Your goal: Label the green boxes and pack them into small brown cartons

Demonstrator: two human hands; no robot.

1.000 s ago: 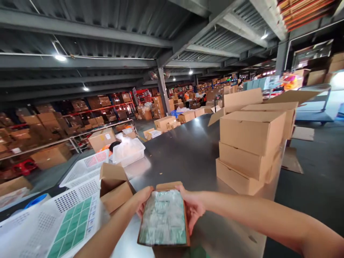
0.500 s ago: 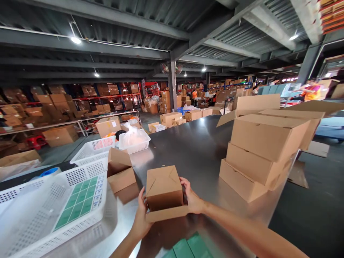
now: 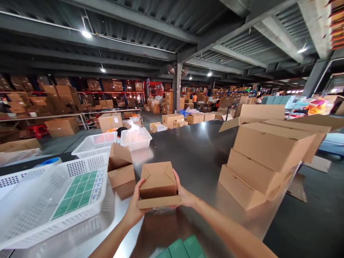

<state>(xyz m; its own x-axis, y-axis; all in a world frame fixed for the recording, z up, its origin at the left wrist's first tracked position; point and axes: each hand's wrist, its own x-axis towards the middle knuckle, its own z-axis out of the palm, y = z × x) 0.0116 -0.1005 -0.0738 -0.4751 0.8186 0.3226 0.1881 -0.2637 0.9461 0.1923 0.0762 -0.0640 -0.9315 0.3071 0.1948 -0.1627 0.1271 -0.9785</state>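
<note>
Between my two hands is a small brown cardboard box [image 3: 158,175], its front flap folded outward toward me. My left hand [image 3: 136,204] grips its left side, with the thumb up along the edge. On the opposite side my right hand [image 3: 184,193] holds the box, some fingers hidden under or behind it. Just left of it stands another cardboard box [image 3: 121,175] with its lid raised. Green boxes [image 3: 185,248] lie at the near edge of the metal table [image 3: 188,154], partly cut off by the frame.
A white plastic basket [image 3: 88,209] with rows of green boxes stands at the left. Behind it are a smaller white basket [image 3: 94,141] and one holding a plastic bag [image 3: 134,132]. Stacked cardboard boxes [image 3: 249,168] rise at the right edge. Co-workers are far back.
The small box has moved slightly left with both hands on it, and looks lifted or tilted a little. My right hand has slid closer around its side. The view has shifted slightly.
</note>
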